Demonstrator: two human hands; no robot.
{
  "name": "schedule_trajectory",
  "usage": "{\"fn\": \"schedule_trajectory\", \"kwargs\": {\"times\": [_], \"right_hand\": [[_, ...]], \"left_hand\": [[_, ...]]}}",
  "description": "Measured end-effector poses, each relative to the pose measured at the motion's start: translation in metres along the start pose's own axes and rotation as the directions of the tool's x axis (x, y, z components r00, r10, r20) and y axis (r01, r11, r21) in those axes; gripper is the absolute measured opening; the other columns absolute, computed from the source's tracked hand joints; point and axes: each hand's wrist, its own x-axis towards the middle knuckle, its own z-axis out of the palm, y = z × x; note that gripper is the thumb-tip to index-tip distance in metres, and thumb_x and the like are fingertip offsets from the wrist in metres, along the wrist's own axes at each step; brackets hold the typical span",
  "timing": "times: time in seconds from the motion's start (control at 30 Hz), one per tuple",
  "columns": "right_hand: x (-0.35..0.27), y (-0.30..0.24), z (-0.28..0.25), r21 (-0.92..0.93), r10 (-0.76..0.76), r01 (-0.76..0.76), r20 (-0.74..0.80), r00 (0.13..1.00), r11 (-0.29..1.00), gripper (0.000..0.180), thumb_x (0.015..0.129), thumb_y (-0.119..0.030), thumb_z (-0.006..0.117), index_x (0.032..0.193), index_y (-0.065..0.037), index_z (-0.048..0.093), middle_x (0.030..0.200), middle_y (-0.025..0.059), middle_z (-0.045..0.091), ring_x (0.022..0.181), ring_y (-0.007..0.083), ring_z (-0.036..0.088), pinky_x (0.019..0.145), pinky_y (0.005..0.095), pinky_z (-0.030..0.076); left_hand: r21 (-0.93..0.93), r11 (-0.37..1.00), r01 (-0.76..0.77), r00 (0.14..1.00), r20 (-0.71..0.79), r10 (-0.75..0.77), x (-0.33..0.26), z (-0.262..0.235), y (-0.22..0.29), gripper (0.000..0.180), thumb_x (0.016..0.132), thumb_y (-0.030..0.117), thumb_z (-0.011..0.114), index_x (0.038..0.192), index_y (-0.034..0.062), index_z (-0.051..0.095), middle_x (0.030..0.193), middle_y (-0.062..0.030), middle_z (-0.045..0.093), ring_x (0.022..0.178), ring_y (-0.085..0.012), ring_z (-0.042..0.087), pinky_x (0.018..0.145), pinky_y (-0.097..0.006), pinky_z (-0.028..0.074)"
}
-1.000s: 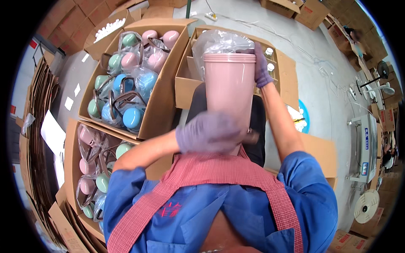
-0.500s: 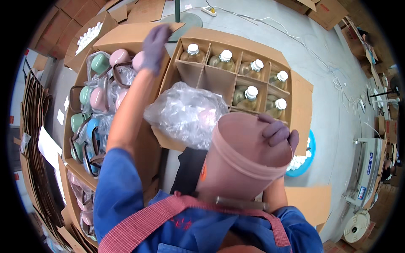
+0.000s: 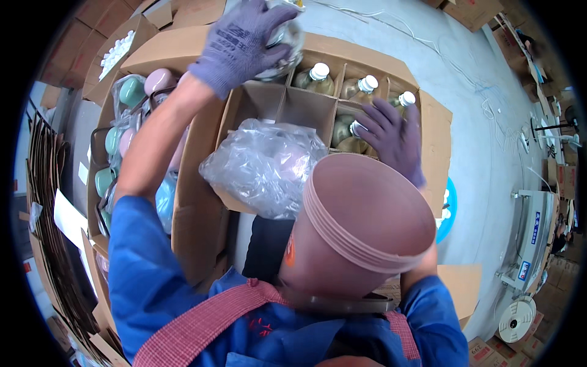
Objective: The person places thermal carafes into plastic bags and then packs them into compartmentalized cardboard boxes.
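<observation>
Gloved in purple, my left hand (image 3: pixel 247 49) is closed around a clear bottle (image 3: pixel 286 52) at the far left corner of a divided carton (image 3: pixel 361 54); its cap is hidden by the fingers. My right hand (image 3: pixel 391 137), in a matching glove, is open with fingers apart above other white-capped bottles (image 3: pixel 318 76) in the carton's cells. It appears to hold nothing. At my chest hangs a pinkish-brown plastic bucket (image 3: pixel 361 226), tilted, its visible inside bare. A crumpled clear plastic bag (image 3: pixel 263 168) with something pink inside lies over the carton's near left cells.
To the left, another carton (image 3: pixel 199 189) holds bagged green, pink and blue lidded containers (image 3: pixel 131 92). Flattened cardboard (image 3: pixel 46 177) is stacked farther left. A blue basin (image 3: pixel 451 208) with white pieces sits right of the bottles. Cables (image 3: pixel 428 46) cross the floor; a scale (image 3: pixel 533 238) stands far right.
My left hand has moved right from the left carton to the corner bottle and taken hold of it. My right hand has left the bucket's rim and opened over the bottles.
</observation>
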Motion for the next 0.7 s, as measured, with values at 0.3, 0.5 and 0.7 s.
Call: {"fn": "schedule_trajectory", "kwargs": {"times": [0.3, 0.5, 0.7], "right_hand": [[-0.037, -0.074, 0.083, 0.432, -0.249, -0.033, 0.579, 0.777, 0.902, 0.078, 0.093, -0.068, 0.032, 0.138, -0.005, 0.042, 0.126, 0.0159, 0.057, 0.114, 0.0294, 0.057, 0.099, 0.0402, 0.047], [-0.159, -0.051, 0.059, 0.11, -0.308, 0.291, 0.202, 0.93, 0.95, 0.085, 0.088, -0.072, 0.039, 0.144, -0.008, 0.035, 0.137, 0.0143, 0.048, 0.117, 0.0266, 0.054, 0.091, 0.0402, 0.051], [-0.197, -0.07, 0.047, -0.42, -0.146, 0.272, 0.308, 0.94, 0.865, 0.078, 0.09, -0.053, 0.048, 0.139, 0.007, 0.037, 0.134, 0.0219, 0.05, 0.123, 0.0302, 0.049, 0.104, 0.04, 0.04]], "left_hand": [[-0.507, 0.842, -0.185, 0.977, -0.189, 0.101, 0.055, -0.162, 0.13, 0.045, 0.087, 0.041, 0.062, 0.116, 0.0067, 0.057, 0.114, -0.02, 0.057, 0.11, -0.0294, 0.057, 0.096, -0.045, 0.046], [-0.855, 0.152, 0.496, 0.834, 0.518, 0.19, 0.018, -0.139, 0.159, 0.045, 0.09, 0.039, 0.063, 0.128, 0.0149, 0.059, 0.1, 0.0027, 0.064, 0.081, -0.0056, 0.055, 0.066, -0.023, 0.046], [-0.626, 0.721, 0.296, 0.756, 0.616, 0.224, 0.0, -0.128, 0.22, 0.047, 0.089, 0.046, 0.06, 0.113, 0.0056, 0.063, 0.094, -0.0067, 0.066, 0.086, -0.0138, 0.061, 0.071, -0.029, 0.048]]}}
